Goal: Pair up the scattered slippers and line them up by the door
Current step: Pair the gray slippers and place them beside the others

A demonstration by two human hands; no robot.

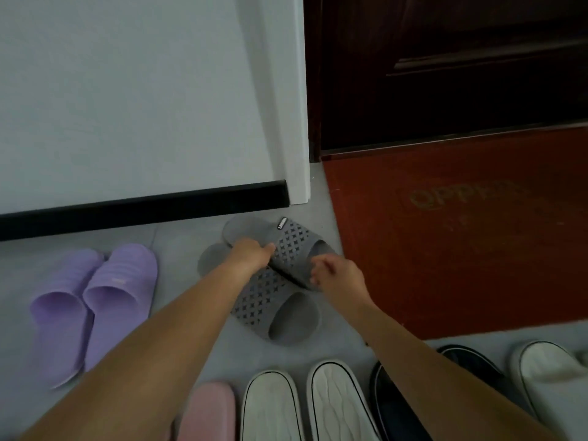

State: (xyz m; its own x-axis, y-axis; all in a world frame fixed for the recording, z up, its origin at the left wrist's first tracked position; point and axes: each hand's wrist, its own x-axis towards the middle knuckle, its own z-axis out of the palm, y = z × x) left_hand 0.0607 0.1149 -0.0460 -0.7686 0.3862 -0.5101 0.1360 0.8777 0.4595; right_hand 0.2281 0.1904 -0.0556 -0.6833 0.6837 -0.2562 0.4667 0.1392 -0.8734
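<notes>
Two grey perforated slippers lie on the floor near the white door frame. The far grey slipper [296,246] lies partly over the near grey slipper [280,310]. My left hand [251,254] grips the far slipper at its strap. My right hand [337,278] has curled fingers at the toe end of that same slipper and touches its edge. A purple pair [95,303] stands side by side to the left, toes toward me.
A dark red doormat [461,237] lies right of the grey slippers, before a dark wooden door [445,74]. Along the bottom edge sit a pink slipper [206,412], a white pair [305,405], a black slipper [397,405] and another white one [550,377].
</notes>
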